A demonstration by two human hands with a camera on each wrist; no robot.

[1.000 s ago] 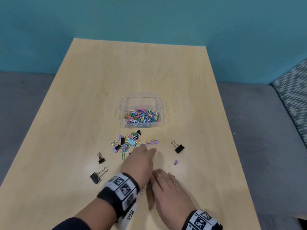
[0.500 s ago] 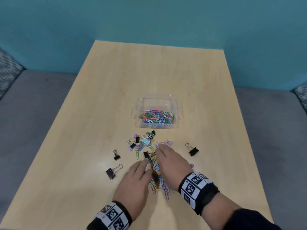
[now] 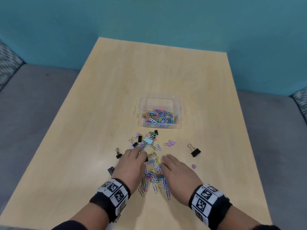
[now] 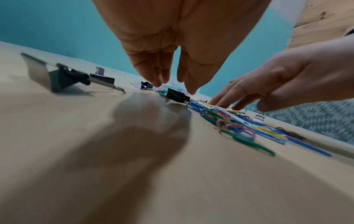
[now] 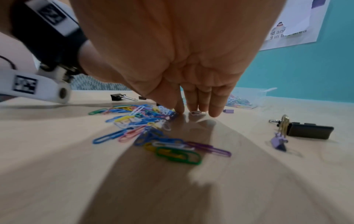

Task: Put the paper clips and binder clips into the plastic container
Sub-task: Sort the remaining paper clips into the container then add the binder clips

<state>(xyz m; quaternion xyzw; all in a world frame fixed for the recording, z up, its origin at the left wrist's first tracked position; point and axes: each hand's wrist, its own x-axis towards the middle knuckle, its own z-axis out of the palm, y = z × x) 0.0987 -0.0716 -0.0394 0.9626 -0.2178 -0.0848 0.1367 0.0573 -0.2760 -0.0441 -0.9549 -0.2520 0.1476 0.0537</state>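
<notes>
On the near part of the wooden table (image 3: 103, 90) lies a heap of coloured paper clips (image 3: 154, 176) between the left hand (image 3: 131, 165) and the right hand (image 3: 177, 173). Both hands have straight, relaxed fingers and grasp nothing; the fingertips touch the table. Black and purple binder clips (image 3: 195, 152) lie scattered around. Farther away stands the plastic container (image 3: 159, 100), with many paper clips already inside.

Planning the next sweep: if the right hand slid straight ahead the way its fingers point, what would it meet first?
Probably the right hand meets the stray paper clips just ahead, then the two purple binder clips; the plastic container lies farther on. Depth is uncertain.
</notes>
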